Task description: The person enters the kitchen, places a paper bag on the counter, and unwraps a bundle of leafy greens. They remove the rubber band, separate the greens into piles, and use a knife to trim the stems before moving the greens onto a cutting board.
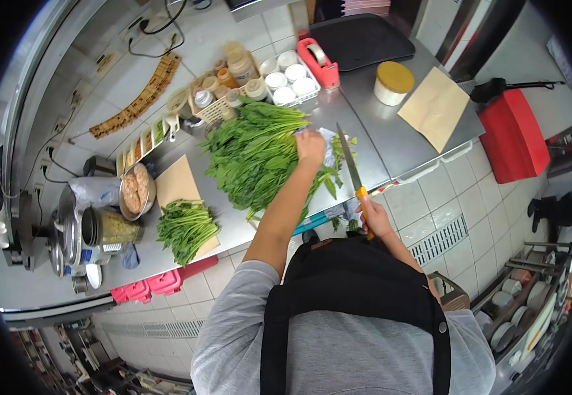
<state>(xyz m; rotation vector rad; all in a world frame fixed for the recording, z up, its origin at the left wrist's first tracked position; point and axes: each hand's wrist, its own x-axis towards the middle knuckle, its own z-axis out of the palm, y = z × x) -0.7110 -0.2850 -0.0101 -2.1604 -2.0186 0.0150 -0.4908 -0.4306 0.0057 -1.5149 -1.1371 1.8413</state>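
My right hand [376, 218] is wrapped round the orange handle of a long knife [349, 158], its blade pointing away from me over the counter edge. My left hand [309, 146] reaches to the stem end of a large pile of leafy greens [253, 148], fingers bent down; what they hold, if anything, is hidden. Beside that hand lies a crumpled pale plastic bag [330, 146] with green scraps near the blade. A smaller bunch of greens [186, 230] rests on a brown sheet [179, 179] to the left.
Behind the greens stand a bottle basket [217, 107], a tray of white-lidded jars [311, 96] and a red tape dispenser [319, 62]. A yellow-lidded tub [393, 83] and brown paper [434, 109] lie right. A metal bowl [128, 209] and jar [111, 226] stand left.
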